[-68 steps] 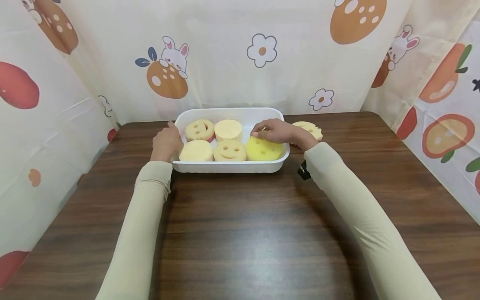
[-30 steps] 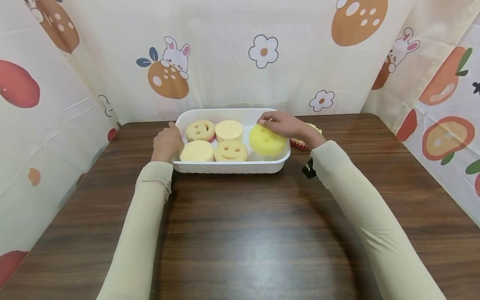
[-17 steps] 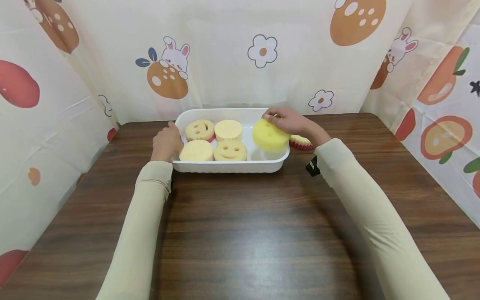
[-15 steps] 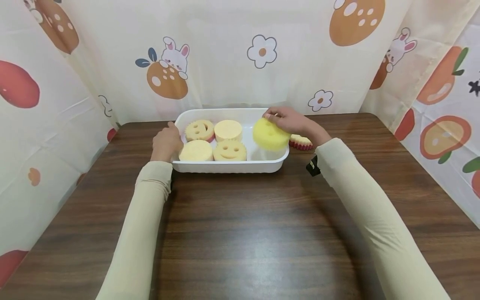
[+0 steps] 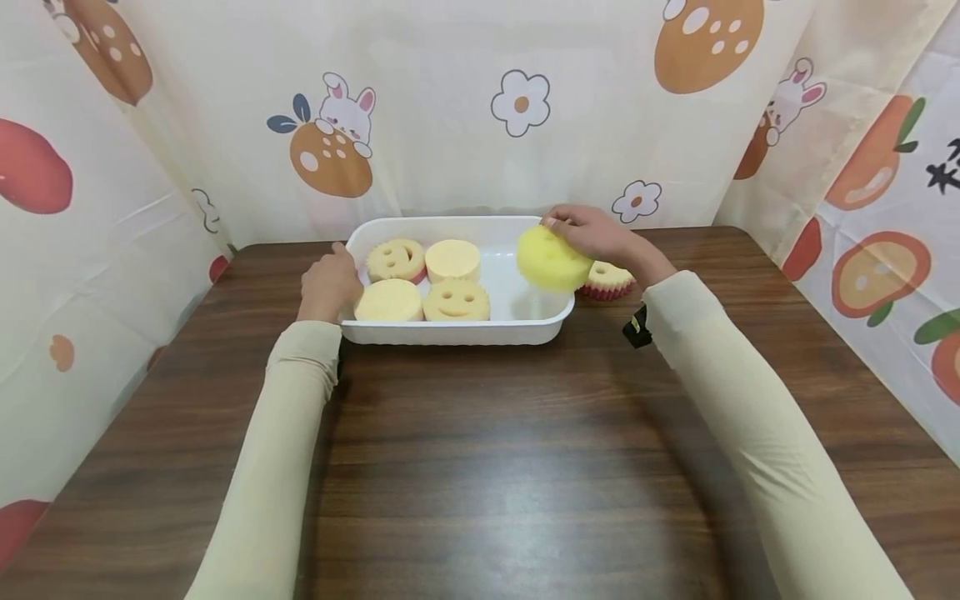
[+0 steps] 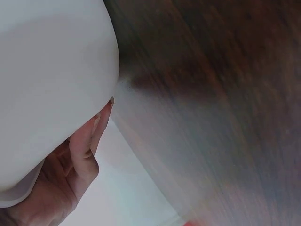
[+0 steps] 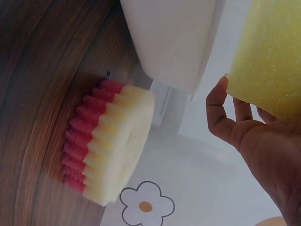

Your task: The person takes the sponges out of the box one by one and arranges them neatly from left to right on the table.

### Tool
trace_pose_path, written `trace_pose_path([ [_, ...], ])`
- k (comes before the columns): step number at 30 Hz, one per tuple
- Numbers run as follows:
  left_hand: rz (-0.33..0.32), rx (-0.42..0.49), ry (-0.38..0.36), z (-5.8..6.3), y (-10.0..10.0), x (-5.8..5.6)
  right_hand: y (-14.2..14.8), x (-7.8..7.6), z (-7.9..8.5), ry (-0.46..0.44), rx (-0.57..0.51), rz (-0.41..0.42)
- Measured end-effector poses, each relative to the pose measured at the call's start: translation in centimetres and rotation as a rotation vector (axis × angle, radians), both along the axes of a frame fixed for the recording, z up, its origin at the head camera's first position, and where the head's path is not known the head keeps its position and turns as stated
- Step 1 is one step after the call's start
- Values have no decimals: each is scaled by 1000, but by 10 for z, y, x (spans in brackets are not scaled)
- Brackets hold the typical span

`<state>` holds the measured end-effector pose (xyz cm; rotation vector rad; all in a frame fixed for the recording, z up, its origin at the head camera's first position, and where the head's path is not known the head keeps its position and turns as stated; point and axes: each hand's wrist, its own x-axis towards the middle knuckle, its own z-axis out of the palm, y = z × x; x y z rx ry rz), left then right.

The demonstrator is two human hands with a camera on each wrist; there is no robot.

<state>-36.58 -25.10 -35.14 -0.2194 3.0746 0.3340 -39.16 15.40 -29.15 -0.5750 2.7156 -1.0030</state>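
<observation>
My right hand (image 5: 592,233) pinches a bright yellow round sponge (image 5: 553,260) by its back edge, tilted over the right end of a white tray (image 5: 457,335). In the right wrist view the fingers (image 7: 217,101) bend at the edge of that sponge (image 7: 265,61). At the tray's left end, my left hand (image 5: 330,285) grips the side wall; its curled fingers (image 6: 83,146) show against the tray (image 6: 51,84) in the left wrist view. Inside the tray lie several pale round sponges, among them a smiley one (image 5: 457,300) and a plain one (image 5: 390,302).
On the table (image 5: 480,467), right of the tray, sits a scalloped sponge (image 5: 609,280) with a red base, partly behind my right hand. It shows large in the right wrist view, a scalloped sponge (image 7: 108,141) beside the tray. A printed curtain (image 5: 450,150) stands behind the table.
The yellow sponge has been lifted from the tray's front right corner and carried up, back and to the right by my right hand. My left hand stays at the tray's left end.
</observation>
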Motion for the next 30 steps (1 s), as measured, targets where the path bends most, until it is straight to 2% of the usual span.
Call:
trace_pose_path([
  [8,3,-1,7,1,2,0,15,-2,1,-43,-21,-13],
  [14,5,-2,4,3,1,0,28,-5,3,-46,-6,-53],
  [23,5,-4,-8,2,0,1,45,-5,1,-55,7,-62],
  [30,20,-15,4,2,3,4,60,-9,-1,-19,30,-106],
])
